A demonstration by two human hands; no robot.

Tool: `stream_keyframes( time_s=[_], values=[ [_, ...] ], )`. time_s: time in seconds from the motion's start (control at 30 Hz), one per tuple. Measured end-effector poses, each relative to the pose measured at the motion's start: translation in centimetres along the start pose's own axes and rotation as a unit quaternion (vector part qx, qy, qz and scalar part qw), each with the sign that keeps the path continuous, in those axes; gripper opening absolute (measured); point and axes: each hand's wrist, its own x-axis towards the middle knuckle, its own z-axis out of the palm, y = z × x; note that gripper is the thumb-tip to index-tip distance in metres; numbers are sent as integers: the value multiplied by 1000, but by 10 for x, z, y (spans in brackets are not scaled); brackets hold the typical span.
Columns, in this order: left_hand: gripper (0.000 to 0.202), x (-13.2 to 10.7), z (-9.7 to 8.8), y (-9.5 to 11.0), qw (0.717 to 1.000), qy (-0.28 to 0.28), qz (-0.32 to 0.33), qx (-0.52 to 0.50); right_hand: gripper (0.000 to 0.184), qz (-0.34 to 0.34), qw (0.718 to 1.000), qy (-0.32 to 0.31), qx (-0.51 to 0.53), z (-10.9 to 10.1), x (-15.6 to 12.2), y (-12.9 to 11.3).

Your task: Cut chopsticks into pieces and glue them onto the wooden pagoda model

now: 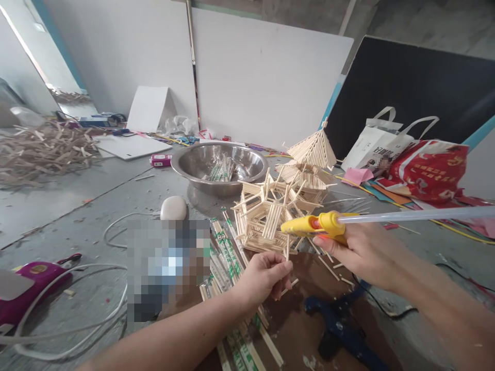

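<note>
My left hand [266, 274] pinches a short wooden stick [287, 248] upright between thumb and fingertips. In my right hand [361, 255] is a yellow glue gun [309, 225], a long clear glue stick [402, 215] running out of its back. The gun's tip points left, over the stick and close to the front of a lattice model [274, 219] built from wooden sticks. Behind that model stands a second stick structure with a pointed roof [314, 149]. Wrapped chopsticks [228, 252] with green print lie left of my left hand, partly under that forearm.
A steel basin [183, 167] holds more wrapped chopsticks. On the brown board [288, 319] lies a blue tool [340, 330]. White cable [69, 355] loops on the left near a purple device [34, 288]. Bags [429, 170] stand at the right, and wood strips [46, 154] are heaped far left.
</note>
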Motion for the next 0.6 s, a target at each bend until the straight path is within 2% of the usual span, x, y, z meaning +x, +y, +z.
stream_keyframes(
  time_s=[0.4,0.6],
  values=[
    [29,1,0,1,1000,-1,7,-5,26,7,999,-12,-29,1,0,0],
    [30,0,-1,2,1000,4,7,12,24,4,999,16,-31,-6,0,-2]
  ],
)
